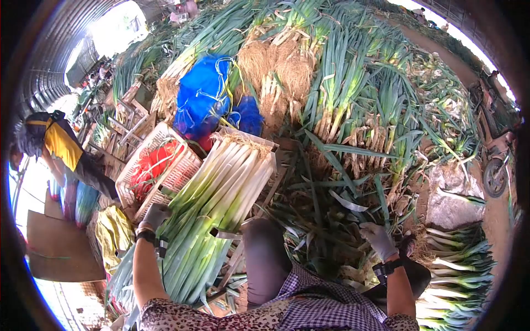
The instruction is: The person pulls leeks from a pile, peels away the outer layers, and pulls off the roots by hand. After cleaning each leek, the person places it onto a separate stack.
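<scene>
Leek stack (212,212) between two gloved hands, in the left-centre of the frame.
The left hand (156,215) is at the left edge of the stack, just beside the crate (187,168); I cannot tell if its fingers grasp any leaves. The right hand (379,241), right of centre, seems released, with fingers loosely bent above the loose leaves (337,243), and nothing visible in it. The stack lies slanted, roots toward the top and green ends toward the lower left. In my judgement, the step in hand is arranging the leeks into an even pile; the next move calls for a gentle hold, keeping the root ends level, because the stalks could slide apart.
</scene>
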### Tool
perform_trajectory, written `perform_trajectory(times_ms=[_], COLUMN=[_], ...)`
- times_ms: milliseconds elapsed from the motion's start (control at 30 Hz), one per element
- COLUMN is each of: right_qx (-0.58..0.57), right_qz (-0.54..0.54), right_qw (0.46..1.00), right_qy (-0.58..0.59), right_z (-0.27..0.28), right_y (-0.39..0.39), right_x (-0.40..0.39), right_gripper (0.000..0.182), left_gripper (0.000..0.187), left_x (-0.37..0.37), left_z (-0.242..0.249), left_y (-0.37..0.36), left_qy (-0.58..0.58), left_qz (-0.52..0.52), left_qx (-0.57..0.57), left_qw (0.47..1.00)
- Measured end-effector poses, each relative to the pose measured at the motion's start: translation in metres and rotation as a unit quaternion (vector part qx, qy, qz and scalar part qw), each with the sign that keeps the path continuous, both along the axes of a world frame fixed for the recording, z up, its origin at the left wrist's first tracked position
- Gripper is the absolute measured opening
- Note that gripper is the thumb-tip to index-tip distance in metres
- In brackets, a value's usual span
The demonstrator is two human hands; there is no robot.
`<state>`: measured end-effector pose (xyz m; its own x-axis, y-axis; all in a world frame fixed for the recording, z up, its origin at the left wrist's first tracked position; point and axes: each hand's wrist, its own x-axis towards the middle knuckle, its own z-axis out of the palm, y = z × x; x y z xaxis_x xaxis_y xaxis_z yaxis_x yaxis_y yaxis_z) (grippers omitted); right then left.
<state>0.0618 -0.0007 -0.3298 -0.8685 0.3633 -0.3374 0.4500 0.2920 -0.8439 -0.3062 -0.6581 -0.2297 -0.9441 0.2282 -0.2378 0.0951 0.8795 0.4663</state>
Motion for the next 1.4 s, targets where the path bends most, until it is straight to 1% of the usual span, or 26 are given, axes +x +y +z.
perform_trajectory(times_ms=[33, 133, 267, 333, 433, 533, 567, 633, 667, 700, 767, 833, 867, 933, 967, 1000, 1033, 1067, 1100, 1133, 1167, 1233, 1267, 1333, 1367, 1400], right_qx=[-0.079, -0.068, 0.015, 0.005, -0.017, 0.0, 0.012, 0.028, 0.037, 0.08, 0.044, 0.011, 0.025, 0.055, 0.084, 0.114, 0.167, 0.219, 0.305, 0.387, 0.466, 0.357, 0.284, 0.226, 0.216, 0.216], right_qz=[-0.033, 0.005, 0.015, 0.009, 0.01, 0.029, 0.037, 0.055, 0.063, 0.087, 0.098, 0.112, 0.125, 0.14, 0.13, 0.124, 0.094, 0.069, -0.001, -0.068, -0.13, 0.079, 0.181, 0.45, 0.474, 0.427], right_qw=[0.996, 0.997, 0.998, 0.998, 0.997, 0.997, 0.997, 0.997, 0.996, 0.993, 0.994, 0.994, 0.992, 0.988, 0.988, 0.986, 0.981, 0.971, 0.949, 0.914, 0.867, 0.928, 0.928, 0.845, 0.84, 0.874], right_qy=[-0.005, -0.031, -0.061, -0.054, -0.076, -0.073, -0.066, -0.056, -0.052, 0.007, 0.011, -0.015, -0.016, -0.03, -0.006, 0.019, 0.039, 0.059, 0.082, 0.101, 0.117, -0.07, -0.159, -0.179, -0.151, -0.086], right_z=[0.036, 0.029, 0.023, 0.013, 0.017, 0.012, 0.01, 0.029, 0.037, 0.026, 0.021, 0.031, 0.03, 0.012, 0.002, -0.007, -0.013, -0.02, -0.027, -0.034, -0.043, -0.079, -0.094, -0.071, -0.063, -0.068], right_y=[-0.019, -0.02, -0.014, -0.013, -0.021, -0.03, -0.034, -0.052, -0.057, -0.059, -0.062, -0.072, -0.073, -0.067, -0.063, -0.059, -0.055, -0.054, -0.056, -0.058, -0.052, -0.05, -0.047, -0.036, -0.022, 0.001], right_x=[-0.007, -0.001, 0.01, 0.01, 0.004, -0.007, -0.009, -0.02, -0.02, -0.02, -0.019, -0.021, -0.023, -0.025, -0.03, -0.039, -0.049, -0.059, -0.069, -0.079, -0.081, -0.06, -0.055, -0.06, -0.075, -0.097], right_gripper=[0.031, 0.033, 0.035, 0.037, 0.037, 0.034, 0.033, 0.032, 0.031, 0.032, 0.033, 0.037, 0.039, 0.041, 0.044, 0.046, 0.047, 0.048, 0.043, 0.038, 0.035, 0.038, 0.04, 0.042, 0.039, 0.038], left_gripper=[0.02, 0.02, 0.022, 0.026, 0.031, 0.026, 0.025, 0.026, 0.027, 0.028, 0.03, 0.031, 0.033, 0.036, 0.036, 0.037, 0.035, 0.033, 0.032, 0.032, 0.031, 0.03, 0.03, 0.03, 0.029, 0.029], left_x=[-0.001, 0.004, 0.046, 0.068, 0.077, 0.047, 0.012, -0.029, -0.037, -0.041, -0.054, -0.062, -0.063, -0.036, -0.017, 0.0, 0.007, 0.018, 0.047, 0.079, 0.102, 0.129, 0.135, 0.135, 0.133, 0.13], left_z=[0.007, 0.03, 0.064, 0.087, 0.084, 0.059, 0.006, -0.038, -0.036, -0.034, -0.025, -0.019, -0.021, 0.029, 0.039, 0.042, 0.019, -0.003, 0.015, 0.034, 0.031, 0.024, 0.017, -0.007, -0.018, -0.028], left_y=[0.013, 0.027, -0.008, -0.021, -0.043, -0.026, -0.042, -0.05, -0.037, -0.02, 0.014, 0.038, 0.043, 0.132, 0.177, 0.219, 0.261, 0.303, 0.347, 0.389, 0.422, 0.465, 0.477, 0.487, 0.488, 0.49], left_qy=[-0.013, -0.045, -0.028, -0.067, -0.093, -0.043, -0.006, 0.012, -0.008, -0.027, -0.06, -0.042, -0.021, 0.08, 0.131, 0.172, 0.01, -0.159, 0.004, 0.169, 0.152, 0.093, 0.051, 0.036, 0.051, 0.063], left_qz=[0.014, 0.046, 0.06, 0.095, 0.081, -0.009, -0.088, -0.191, -0.213, -0.232, -0.272, -0.275, -0.193, -0.218, -0.222, -0.216, -0.18, -0.118, -0.263, -0.393, -0.403, -0.415, -0.417, -0.412, -0.404, -0.396], left_qx=[0.005, 0.021, 0.049, 0.007, 0.09, -0.055, -0.101, -0.199, -0.251, -0.3, -0.4, -0.549, -0.46, -0.309, -0.153, 0.009, 0.286, 0.527, 0.419, 0.291, 0.278, 0.275, 0.282, 0.31, 0.275, 0.238], left_qw=[1.0, 0.998, 0.997, 0.993, 0.988, 0.998, 0.991, 0.961, 0.944, 0.925, 0.873, 0.788, 0.866, 0.922, 0.954, 0.961, 0.941, 0.826, 0.869, 0.856, 0.858, 0.863, 0.863, 0.856, 0.871, 0.885])
